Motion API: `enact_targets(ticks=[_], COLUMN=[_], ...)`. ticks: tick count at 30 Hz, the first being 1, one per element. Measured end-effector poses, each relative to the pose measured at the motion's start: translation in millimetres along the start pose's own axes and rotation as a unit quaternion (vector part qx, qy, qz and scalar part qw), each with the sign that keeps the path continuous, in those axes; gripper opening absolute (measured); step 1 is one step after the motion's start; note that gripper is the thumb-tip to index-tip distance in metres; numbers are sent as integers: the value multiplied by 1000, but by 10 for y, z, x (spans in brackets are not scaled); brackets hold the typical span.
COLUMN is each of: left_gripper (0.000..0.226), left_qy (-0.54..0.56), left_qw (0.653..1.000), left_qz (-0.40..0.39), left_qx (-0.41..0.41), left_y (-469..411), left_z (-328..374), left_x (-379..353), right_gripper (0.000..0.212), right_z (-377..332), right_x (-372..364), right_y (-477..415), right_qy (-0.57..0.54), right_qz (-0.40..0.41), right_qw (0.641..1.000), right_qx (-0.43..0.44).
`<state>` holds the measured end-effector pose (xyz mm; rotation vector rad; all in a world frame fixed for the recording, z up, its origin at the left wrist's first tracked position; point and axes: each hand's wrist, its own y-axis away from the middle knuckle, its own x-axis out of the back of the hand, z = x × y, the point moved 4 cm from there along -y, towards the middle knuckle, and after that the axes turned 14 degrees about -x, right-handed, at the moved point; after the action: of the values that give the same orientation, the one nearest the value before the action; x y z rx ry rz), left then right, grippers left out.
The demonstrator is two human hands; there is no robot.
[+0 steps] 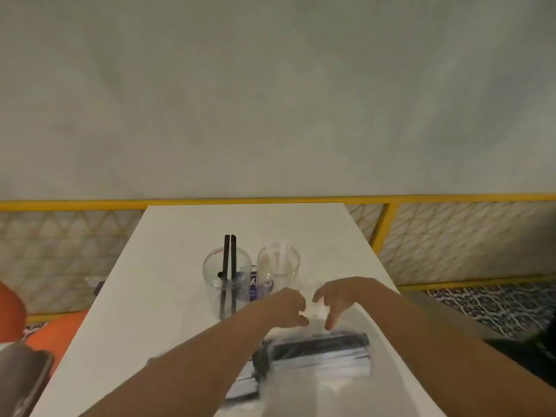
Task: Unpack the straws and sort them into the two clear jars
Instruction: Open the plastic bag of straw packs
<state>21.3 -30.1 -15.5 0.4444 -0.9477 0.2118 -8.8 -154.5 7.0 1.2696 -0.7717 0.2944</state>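
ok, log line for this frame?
phase: unpacking | left hand, right hand over straw pack, grip blurred | left jar: two black straws | right jar: contents unclear

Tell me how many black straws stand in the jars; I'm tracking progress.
2. Left straw and right straw stand side by side in the left jar; the right jar shows none. More may be hidden in the packet.
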Motion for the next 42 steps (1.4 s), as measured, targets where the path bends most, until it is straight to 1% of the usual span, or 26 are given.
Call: enact_targets(ticks=[2,4,7,8,11,13,14,16,17,20,22,23,25,26,27,29,30,32,33,35,36,37,38,40,41,42], left_gripper=[54,61,81,83,72,67,63,49,42,29,27,25,19,17,17,19,20,18,17,14,14,17,22,32,36,40], left_qy=[24,29,-3,-5,10,24,46,103,121,187,220,223,229,235,243,272,290,332,370,469,500,506,492,429,401,383], left_qw=[999,998,997,997,996,996,996,992,990,977,967,966,963,960,957,947,941,926,908,854,834,828,836,861,865,862], left_qz=[-17,-23,-51,-49,-51,-34,-17,25,39,86,116,126,139,145,151,159,162,172,185,216,228,234,241,273,301,331], left_qx=[34,47,61,67,71,75,78,73,68,54,49,47,41,41,46,57,58,61,64,63,58,51,40,15,4,-6], left_y=[56,99,118,114,108,83,57,0,-24,-45,-43,-40,-33,-26,-19,6,25,76,114,200,239,279,309,348,366,383], left_z=[-76,-192,-304,-354,-378,-352,-340,-284,-255,-135,-78,-56,-29,-27,-30,-42,-33,-39,-54,-105,-125,-155,-184,-218,-222,-223], left_x=[-110,-256,-435,-496,-639,-657,-651,-612,-589,-496,-424,-395,-318,-282,-248,-191,-163,-125,-119,-121,-125,-113,-108,-88,-76,-74], right_gripper=[88,92,88,86,83,81,72,36,28,30,12,5,14,12,11,29,35,34,32,31,25,17,13,17,20,27], right_z=[-19,-32,-25,-36,-75,-92,-100,-120,-152,-152,-75,-23,70,122,122,108,103,46,15,-51,-72,-115,-152,-216,-237,-242], right_x=[-115,-274,-401,-428,-511,-515,-516,-525,-537,-534,-475,-428,-340,-319,-301,-265,-243,-206,-195,-188,-193,-200,-225,-292,-321,-357], right_y=[-52,-139,-225,-220,-280,-290,-308,-328,-343,-337,-289,-235,-108,-80,-34,33,18,27,29,-1,-2,16,28,15,15,11], right_qy=[-22,-48,-57,-52,-22,-23,-29,-66,-89,-96,-114,-146,-217,-265,-331,-404,-383,-289,-253,-248,-265,-285,-306,-373,-423,-481], right_qz=[-6,-12,-30,-31,-2,13,8,-2,-2,-11,-14,-15,-31,-46,-71,-98,-82,-42,-18,27,43,46,29,-14,-31,-49], right_qw=[1000,999,998,998,1000,999,999,995,992,990,987,981,965,952,929,897,909,947,958,958,953,946,938,912,888,856], right_qx=[-4,-7,-3,0,19,32,41,75,89,104,114,130,146,144,147,148,141,136,135,140,140,150,158,171,177,185])
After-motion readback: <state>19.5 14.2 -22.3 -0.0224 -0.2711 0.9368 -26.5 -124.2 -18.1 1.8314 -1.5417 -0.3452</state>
